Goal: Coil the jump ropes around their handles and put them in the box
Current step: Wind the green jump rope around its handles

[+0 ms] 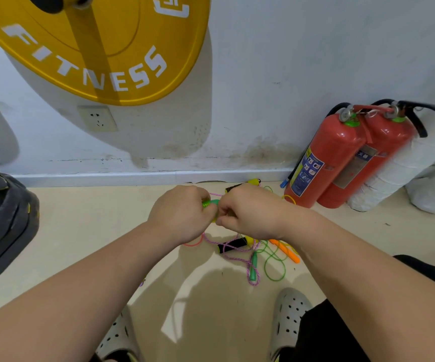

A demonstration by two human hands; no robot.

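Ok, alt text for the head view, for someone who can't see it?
The left hand grips a green handle while the right hand pinches its pink cord, above more tangled jump ropes on the floor. Two red fire extinguishers lean on the wall at right; no box shows.

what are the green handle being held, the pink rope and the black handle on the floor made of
The green handle looks like hard moulded plastic, glossy and ribbed. The pink rope is seemingly braided cord, matte with lighter flecks. The black handle is probably foam, dull without shine, though rubber is possible.
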